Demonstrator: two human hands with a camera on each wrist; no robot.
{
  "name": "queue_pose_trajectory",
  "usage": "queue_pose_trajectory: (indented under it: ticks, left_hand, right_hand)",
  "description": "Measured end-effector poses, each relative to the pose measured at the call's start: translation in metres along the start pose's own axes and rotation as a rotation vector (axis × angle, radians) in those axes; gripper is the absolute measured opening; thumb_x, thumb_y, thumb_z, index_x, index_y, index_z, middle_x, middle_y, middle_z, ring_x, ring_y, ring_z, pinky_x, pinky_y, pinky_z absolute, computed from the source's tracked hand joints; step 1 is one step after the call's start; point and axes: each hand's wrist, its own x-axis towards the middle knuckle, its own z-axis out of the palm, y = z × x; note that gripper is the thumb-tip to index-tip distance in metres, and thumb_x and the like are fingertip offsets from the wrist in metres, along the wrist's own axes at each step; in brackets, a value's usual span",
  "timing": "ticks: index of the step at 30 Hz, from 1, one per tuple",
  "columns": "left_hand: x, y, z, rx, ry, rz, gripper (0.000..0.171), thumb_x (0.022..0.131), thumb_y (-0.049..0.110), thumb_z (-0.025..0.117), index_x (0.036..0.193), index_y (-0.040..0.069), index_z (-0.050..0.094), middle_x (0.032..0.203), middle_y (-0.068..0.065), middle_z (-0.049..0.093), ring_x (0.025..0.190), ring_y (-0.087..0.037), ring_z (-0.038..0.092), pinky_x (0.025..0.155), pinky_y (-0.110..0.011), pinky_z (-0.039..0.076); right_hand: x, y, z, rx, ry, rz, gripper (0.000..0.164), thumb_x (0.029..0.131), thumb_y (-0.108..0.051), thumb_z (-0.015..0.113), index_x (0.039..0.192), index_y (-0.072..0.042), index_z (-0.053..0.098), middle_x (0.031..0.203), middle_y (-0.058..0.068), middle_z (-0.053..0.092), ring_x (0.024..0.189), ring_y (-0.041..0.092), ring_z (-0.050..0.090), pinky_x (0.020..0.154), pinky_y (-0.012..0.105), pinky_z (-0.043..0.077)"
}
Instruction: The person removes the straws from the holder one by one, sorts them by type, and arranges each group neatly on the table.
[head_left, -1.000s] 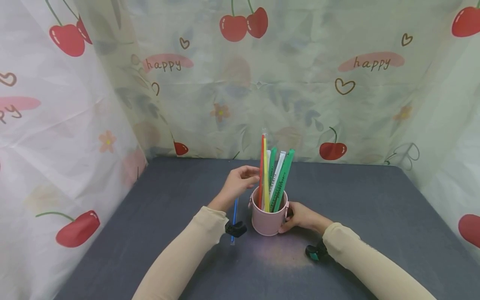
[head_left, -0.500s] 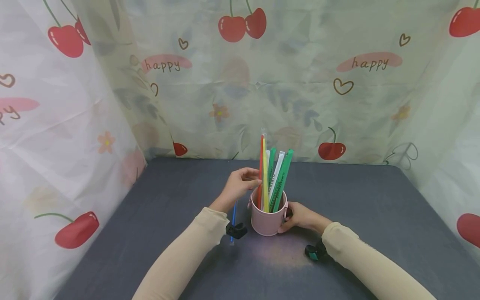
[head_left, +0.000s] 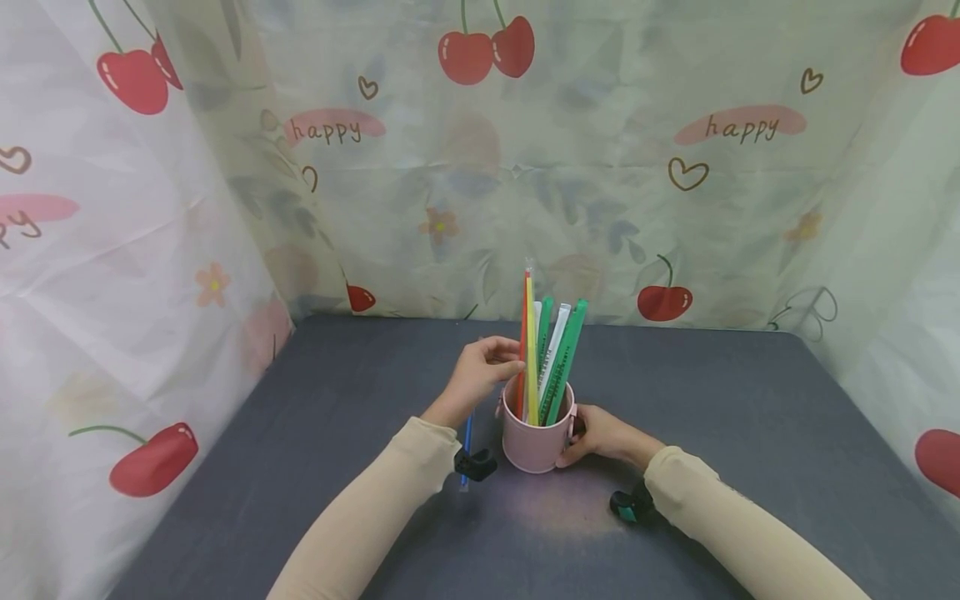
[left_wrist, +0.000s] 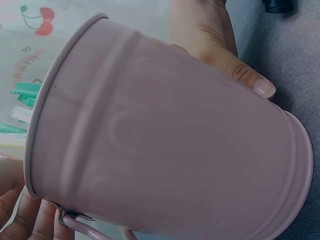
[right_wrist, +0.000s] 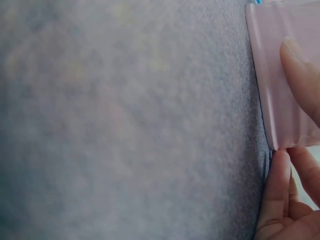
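Observation:
A small pink bucket (head_left: 534, 450) stands upright on the table, holding several straws. Red (head_left: 524, 317) and yellow straws (head_left: 531, 333) lean at its left, the clear wrapper tip rising above them; green straws (head_left: 570, 350) and white straws (head_left: 553, 346) fan out to the right. My left hand (head_left: 474, 371) pinches the red straw above the rim; its fingers (left_wrist: 25, 220) show beside the rim in the left wrist view. My right hand (head_left: 609, 433) grips the bucket's lower right side, thumb (right_wrist: 302, 82) on the wall and other fingers across from it.
A blue straw (head_left: 468, 437) lies on the dark table (head_left: 712, 400) left of the bucket, partly hidden by my left wrist and its black strap (head_left: 476, 464). Cherry-print curtains (head_left: 517, 192) hang behind and at both sides.
My left thumb has shifted slightly right, onto the red straw. The straws' tops sway only a little. My right hand and the bucket stay in place.

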Motion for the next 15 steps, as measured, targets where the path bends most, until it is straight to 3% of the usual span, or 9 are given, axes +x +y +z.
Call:
queue_pose_trajectory:
  ticks: [15]
  left_hand:
    - [-0.0008,0.0039,-0.0015,-0.069,0.011,0.025,0.026,0.087,0.003,0.07,0.112,0.001,0.066,0.098,-0.01,0.066,0.087,-0.013,0.065,0.081,-0.032,0.058]
  right_hand:
    - [0.001,0.0026,0.0,0.004,0.004,-0.013,0.055,0.071,-0.001,0.083,0.116,0.007,0.052,0.086,0.0,0.053,0.079,0.014,0.049,0.065,0.024,0.045]
